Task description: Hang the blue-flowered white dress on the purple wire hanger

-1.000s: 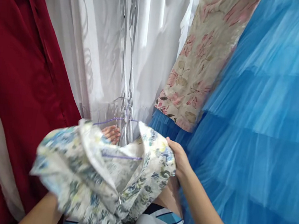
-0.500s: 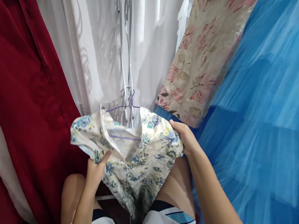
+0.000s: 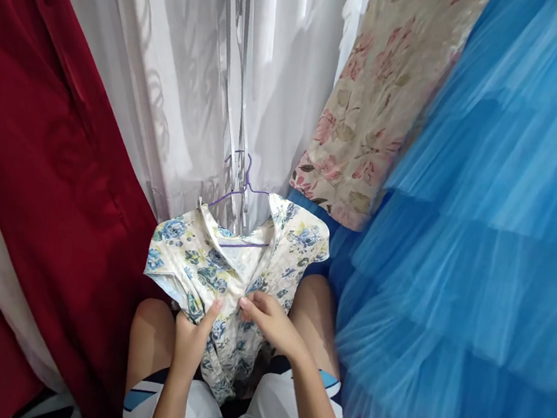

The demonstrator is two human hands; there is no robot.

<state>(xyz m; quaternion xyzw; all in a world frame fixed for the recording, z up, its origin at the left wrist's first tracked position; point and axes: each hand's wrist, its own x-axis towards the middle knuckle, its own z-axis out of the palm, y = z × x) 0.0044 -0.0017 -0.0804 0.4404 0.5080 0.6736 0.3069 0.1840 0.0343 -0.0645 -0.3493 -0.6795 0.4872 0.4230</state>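
Note:
A white dress with blue and yellow flowers (image 3: 300, 235) hangs on a thin purple hanger (image 3: 230, 195) over my lap. My left hand (image 3: 194, 327) grips the bodice at its left side, thumb on the front and fingers hidden behind the cloth. At the bottom of the V-neck, my right hand (image 3: 266, 315) pinches the front opening between thumb and finger. The hanger's lower bar shows inside the neckline. The dress's lower part bunches between my knees.
A long red garment (image 3: 75, 179) hangs at left. White curtain-like cloth (image 3: 280, 102) and shiny pale straps (image 3: 242, 64) hang behind the hanger. To the right are a beige skirt with pink flowers (image 3: 363, 125) and a layered blue tulle skirt (image 3: 482, 225).
My right hand has left the dress's right shoulder and moved in to the bottom of the neckline. My left hand keeps its hold, and the dress now hangs straighter.

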